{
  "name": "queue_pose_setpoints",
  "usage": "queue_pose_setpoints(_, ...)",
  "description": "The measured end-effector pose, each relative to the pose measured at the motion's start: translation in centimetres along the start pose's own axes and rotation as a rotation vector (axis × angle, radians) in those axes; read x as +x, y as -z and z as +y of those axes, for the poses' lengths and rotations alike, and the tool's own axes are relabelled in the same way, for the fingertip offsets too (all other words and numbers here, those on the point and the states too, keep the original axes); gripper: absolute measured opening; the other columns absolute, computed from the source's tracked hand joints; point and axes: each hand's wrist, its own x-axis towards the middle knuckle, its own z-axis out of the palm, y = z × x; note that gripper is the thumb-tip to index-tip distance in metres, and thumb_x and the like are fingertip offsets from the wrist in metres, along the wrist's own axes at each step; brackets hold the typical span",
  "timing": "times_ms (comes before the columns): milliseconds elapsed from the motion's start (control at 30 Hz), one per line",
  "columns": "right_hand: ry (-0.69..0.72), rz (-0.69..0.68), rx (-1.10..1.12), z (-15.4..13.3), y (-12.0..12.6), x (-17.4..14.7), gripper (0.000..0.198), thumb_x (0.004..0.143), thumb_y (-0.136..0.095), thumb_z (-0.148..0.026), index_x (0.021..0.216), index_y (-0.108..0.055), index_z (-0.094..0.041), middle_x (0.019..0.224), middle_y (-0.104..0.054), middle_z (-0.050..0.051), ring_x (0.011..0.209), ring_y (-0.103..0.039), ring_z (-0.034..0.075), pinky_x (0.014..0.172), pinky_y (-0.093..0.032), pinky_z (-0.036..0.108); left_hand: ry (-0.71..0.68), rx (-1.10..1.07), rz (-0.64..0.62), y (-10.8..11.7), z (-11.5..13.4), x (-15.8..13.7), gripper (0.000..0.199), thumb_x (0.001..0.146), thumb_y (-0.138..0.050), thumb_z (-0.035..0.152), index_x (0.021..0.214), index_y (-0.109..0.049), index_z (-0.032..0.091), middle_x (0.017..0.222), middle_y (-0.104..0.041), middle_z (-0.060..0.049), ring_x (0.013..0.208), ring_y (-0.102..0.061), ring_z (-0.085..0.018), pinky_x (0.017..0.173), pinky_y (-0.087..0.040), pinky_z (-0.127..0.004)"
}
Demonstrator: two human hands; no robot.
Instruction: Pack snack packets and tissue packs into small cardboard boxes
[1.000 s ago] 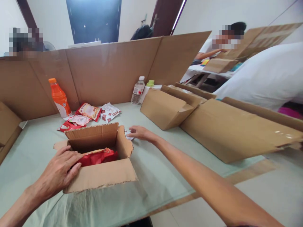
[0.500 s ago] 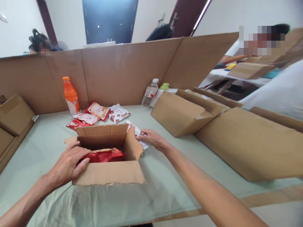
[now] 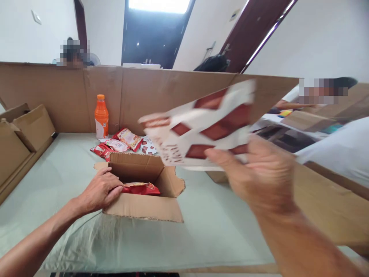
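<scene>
My right hand [image 3: 262, 177] is raised to the right above the table, its thumb and fingers closed on a flat white snack packet [image 3: 219, 127] printed with brown squares. The packet is tilted and slightly blurred. On the table stands an open cardboard box [image 3: 144, 207] with torn flap edges. My left hand [image 3: 98, 190] grips its left edge, fingers bent over the rim. Inside the box lies a red snack packet [image 3: 142, 188], partly covered by the front flap. Behind the box, a red-and-cream snack packet [image 3: 129, 138] lies among several others, with another white packet [image 3: 148, 145] beside it.
An orange drink bottle [image 3: 101, 119] stands at the back, before an upright cardboard partition [image 3: 178, 90]. Cardboard boxes sit at the left [image 3: 34, 127] and right [image 3: 325, 207] sides. Beyond the partition other people are seated; a white sleeve [image 3: 340, 127] shows at right.
My right hand has lifted the white packet from the table beside the box, up and rightward toward the camera. My left hand stays on the box. The view has shifted, and the packet and hand now hide the clear bottle.
</scene>
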Motion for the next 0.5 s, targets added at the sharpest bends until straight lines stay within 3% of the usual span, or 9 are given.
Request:
queue_pose_setpoints(67, 0.056, 0.024, 0.023, -1.6, -2.0, 0.0, 0.017, 0.09, -0.064, -0.044, 0.084, -0.066, -0.028, 0.074, -0.069, 0.002, 0.066, -0.062, 0.022, 0.065, -0.048, 0.035, 0.001, 0.0, 0.003, 0.0, 0.0, 0.0, 0.034, 0.104, -0.041, 0.026, 0.101, -0.074, 0.021, 0.101, -0.079, -0.005, 0.1, -0.073, -0.02, 0.121, -0.034, -0.051)
queue_pose_setpoints(100, 0.095, -0.048, 0.026, -2.1, -3.2, 0.0, 0.016, 0.091, -0.062, -0.041, 0.083, -0.066, -0.027, 0.073, -0.069, 0.001, 0.063, -0.06, 0.019, 0.063, -0.047, 0.032, -0.003, 0.005, 0.009, -0.1, -0.1, 0.0, 0.033, 0.104, -0.041, 0.026, 0.101, -0.074, 0.021, 0.1, -0.079, -0.005, 0.1, -0.072, -0.02, 0.121, -0.034, -0.05)
queue_pose_setpoints(233, 0.138, -0.518, -0.103, -2.6, -8.1, 0.4, 0.02, 0.097, -0.048, -0.029, 0.087, -0.064, -0.024, 0.081, -0.072, 0.003, 0.072, -0.062, 0.018, 0.07, -0.044, 0.029, -0.043, 0.034, 0.05, -0.9, -0.6, -0.2, 0.031, 0.103, -0.043, 0.025, 0.097, -0.073, 0.021, 0.095, -0.077, -0.005, 0.095, -0.072, -0.02, 0.117, -0.038, -0.049)
queue_pose_setpoints(333, 0.116, -0.832, -0.272, -2.2, -10.3, 0.8, 0.023, 0.096, -0.042, -0.017, 0.096, -0.064, -0.022, 0.092, -0.075, 0.006, 0.082, -0.066, 0.021, 0.071, -0.04, 0.029, -0.046, 0.039, 0.163, -2.0, -0.9, -0.5, 0.03, 0.102, -0.046, 0.024, 0.091, -0.073, 0.019, 0.094, -0.075, -0.007, 0.093, -0.07, -0.021, 0.105, -0.051, -0.044)
queue_pose_setpoints(433, 0.128, -1.011, -0.315, -2.1, -10.9, 0.9, 0.03, 0.088, -0.044, -0.006, 0.101, -0.066, -0.022, 0.097, -0.077, 0.007, 0.086, -0.069, 0.022, 0.069, -0.037, 0.029, 0.006, 0.039, 0.344, -2.7, -1.0, -0.9, 0.024, 0.097, -0.053, 0.024, 0.111, -0.071, 0.017, 0.118, -0.07, -0.015, 0.109, -0.068, -0.025, 0.095, -0.058, -0.04)
queue_pose_setpoints(500, 0.135, -1.072, -0.322, -2.2, -10.8, 0.8, 0.034, 0.087, -0.044, -0.005, 0.105, -0.068, -0.021, 0.104, -0.078, 0.009, 0.091, -0.07, 0.024, 0.071, -0.039, 0.03, 0.044, 0.055, 0.385, -2.7, -1.1, -1.0, 0.037, 0.094, -0.057, 0.025, 0.129, -0.064, 0.014, 0.141, -0.059, -0.021, 0.124, -0.062, -0.03, 0.102, -0.056, -0.045)
